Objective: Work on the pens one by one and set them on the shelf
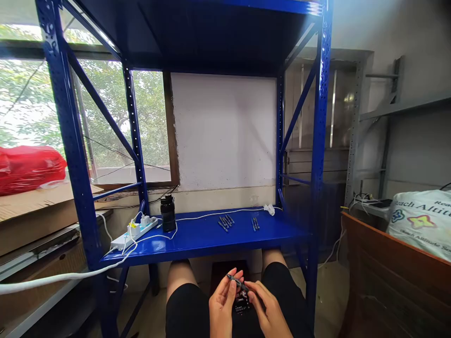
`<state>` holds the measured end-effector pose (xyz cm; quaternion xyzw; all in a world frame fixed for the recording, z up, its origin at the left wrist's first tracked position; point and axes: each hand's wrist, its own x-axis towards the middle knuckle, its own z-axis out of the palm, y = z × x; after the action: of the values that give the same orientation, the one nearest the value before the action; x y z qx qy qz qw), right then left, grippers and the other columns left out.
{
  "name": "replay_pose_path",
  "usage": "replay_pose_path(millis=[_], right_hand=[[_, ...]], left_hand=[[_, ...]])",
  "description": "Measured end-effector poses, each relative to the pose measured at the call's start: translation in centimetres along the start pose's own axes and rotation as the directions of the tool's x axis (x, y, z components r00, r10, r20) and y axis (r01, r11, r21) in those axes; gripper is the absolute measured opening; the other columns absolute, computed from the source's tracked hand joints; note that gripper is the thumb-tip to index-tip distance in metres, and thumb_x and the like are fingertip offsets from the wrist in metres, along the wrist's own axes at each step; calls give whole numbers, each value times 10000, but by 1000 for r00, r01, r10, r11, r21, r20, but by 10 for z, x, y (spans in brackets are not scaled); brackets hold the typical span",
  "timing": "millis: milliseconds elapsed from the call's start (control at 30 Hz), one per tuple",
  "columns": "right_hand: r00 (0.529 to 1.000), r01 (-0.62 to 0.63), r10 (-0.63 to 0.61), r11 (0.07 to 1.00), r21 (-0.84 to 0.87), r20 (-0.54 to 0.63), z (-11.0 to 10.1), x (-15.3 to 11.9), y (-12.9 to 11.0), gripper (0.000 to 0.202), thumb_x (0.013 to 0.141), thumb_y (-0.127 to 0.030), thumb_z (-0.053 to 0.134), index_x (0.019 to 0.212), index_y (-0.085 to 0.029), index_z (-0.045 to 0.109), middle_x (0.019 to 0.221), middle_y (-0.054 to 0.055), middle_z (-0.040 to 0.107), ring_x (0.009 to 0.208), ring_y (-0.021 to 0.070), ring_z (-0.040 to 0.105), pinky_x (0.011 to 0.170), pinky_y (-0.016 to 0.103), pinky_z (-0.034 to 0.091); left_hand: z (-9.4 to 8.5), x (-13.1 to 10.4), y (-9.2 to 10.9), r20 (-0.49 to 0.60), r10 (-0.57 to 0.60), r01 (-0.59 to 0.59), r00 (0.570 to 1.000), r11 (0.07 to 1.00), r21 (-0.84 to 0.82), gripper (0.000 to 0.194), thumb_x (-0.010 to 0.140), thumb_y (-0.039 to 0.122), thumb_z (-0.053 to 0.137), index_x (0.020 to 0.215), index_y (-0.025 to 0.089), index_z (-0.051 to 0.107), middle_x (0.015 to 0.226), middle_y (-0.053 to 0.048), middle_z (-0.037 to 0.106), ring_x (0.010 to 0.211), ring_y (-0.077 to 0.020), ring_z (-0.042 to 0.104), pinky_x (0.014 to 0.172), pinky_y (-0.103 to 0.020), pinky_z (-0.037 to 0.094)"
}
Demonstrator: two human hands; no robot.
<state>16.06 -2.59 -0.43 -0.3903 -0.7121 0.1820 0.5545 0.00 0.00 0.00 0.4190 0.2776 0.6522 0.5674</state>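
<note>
Just above my lap, both hands hold a slim dark pen (238, 282), its narrow end pointing up and left. My left hand (222, 300) pinches the pen between thumb and fingers near that end. The fingers of my right hand (264, 303) close on its other end. Below and between the hands shows a black thing with white print (241, 305), partly covered by them; I cannot tell what it is. On the blue shelf (200, 237) lie several dark pens (225, 222) in a loose group, and a smaller group of pens (255, 224) to the right.
A black bottle (168, 213) stands at the shelf's left, beside a white power strip (134, 233) with plugs. A white cable (218, 214) runs along the back to a white plug (269, 209). Blue uprights frame both sides. A wooden chair back (394, 277) is at right.
</note>
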Motion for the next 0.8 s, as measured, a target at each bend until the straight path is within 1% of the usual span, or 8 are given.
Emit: replay_pose_path(millis=[67,133,267,400,533,600,700,800], right_hand=[[1000,20,-20,1000,3,11,0,-1,0,293,1126,-385,491,1236,-270,736,1031,72,747,940,223,745,859,282,594],[1000,23,-23,999,22,12,-1,-1,-3,291,1129,-374,483,1207,-270,743,980,63,731,876,212,736,807,273,592],[1000,25,-25,999,40,-13,-4,-2,-8,248,1121,-374,511,1169,-272,732,1041,71,731,936,222,734,858,289,588],[1000,-5,4,999,37,20,-4,-4,-7,252,1129,-392,482,1172,-259,692,1046,69,741,945,220,739,859,290,580],[995,-45,41,998,38,93,-3,-6,-5,260,1135,-416,456,1128,-241,648,917,42,746,818,200,737,776,270,574],[995,-48,46,998,31,87,-2,-7,-5,267,1132,-425,458,1113,-238,649,925,49,754,815,203,744,768,269,583],[998,-45,46,999,-14,45,-3,-7,-6,273,1124,-424,479,1193,-249,677,1035,75,774,938,228,767,852,285,606],[1000,13,-13,998,-60,8,-4,-5,-6,305,1122,-430,477,1182,-264,727,1015,73,778,958,237,766,873,288,612]], left_hand=[[-3,0,-2,-33,-20,20,999,1000,7,547,792,548,907,1176,164,841,1182,-180,827,1130,-350,778,988,-389,627],[-4,0,-2,-69,-31,33,997,999,23,537,750,542,936,1107,148,859,1107,-173,844,1055,-341,798,939,-371,642],[-2,-2,5,-127,-20,29,992,997,76,506,681,537,974,983,142,876,1020,-168,855,946,-322,809,847,-335,657],[2,-5,13,-106,10,3,994,992,125,491,678,556,964,929,144,871,995,-176,852,986,-370,806,893,-406,662],[3,-5,14,-97,26,-11,995,988,151,493,679,565,958,921,146,864,994,-185,850,983,-388,808,894,-440,667],[3,-4,14,-98,21,-6,995,989,148,500,673,574,958,917,148,862,992,-187,849,976,-386,809,884,-435,669],[4,-4,15,-93,10,4,996,989,149,503,664,587,958,899,153,861,982,-185,849,989,-383,808,906,-431,662],[6,-5,16,-92,14,2,996,986,167,513,649,605,959,881,159,859,966,-179,850,994,-376,806,921,-419,654]])
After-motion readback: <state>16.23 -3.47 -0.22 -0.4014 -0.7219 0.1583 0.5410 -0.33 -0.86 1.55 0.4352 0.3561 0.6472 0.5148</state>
